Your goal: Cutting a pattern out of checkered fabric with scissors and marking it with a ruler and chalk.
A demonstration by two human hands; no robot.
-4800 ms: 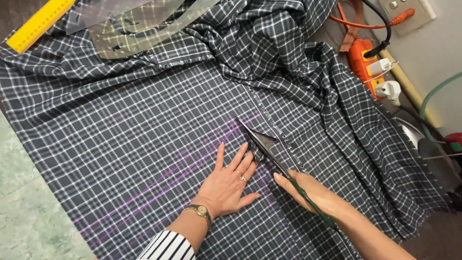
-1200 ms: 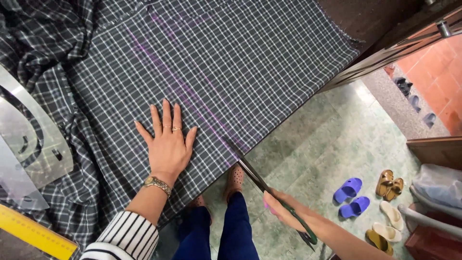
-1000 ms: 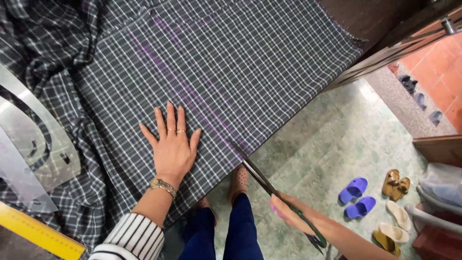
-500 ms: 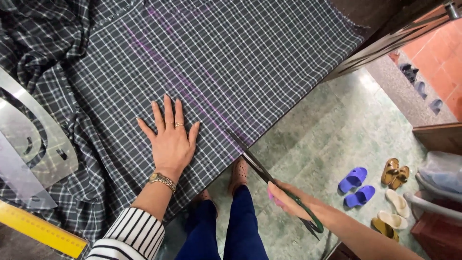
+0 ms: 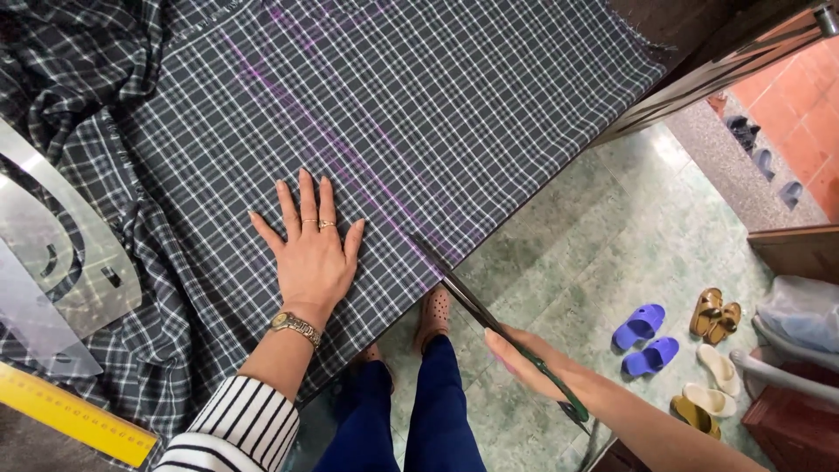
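- Your left hand (image 5: 313, 253) lies flat and open on the plaid fabric (image 5: 419, 114), just left of the purple chalk line (image 5: 350, 157).
- Your right hand (image 5: 533, 363) grips the scissors (image 5: 489, 319), blades at the fabric's near edge.
- Clear curve templates (image 5: 52, 271) and a yellow ruler (image 5: 74, 418) sit to your left; sandals (image 5: 647, 336) lie on the floor.

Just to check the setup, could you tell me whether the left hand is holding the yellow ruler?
No, the left hand lies flat on the plaid cloth, apart from the yellow ruler.
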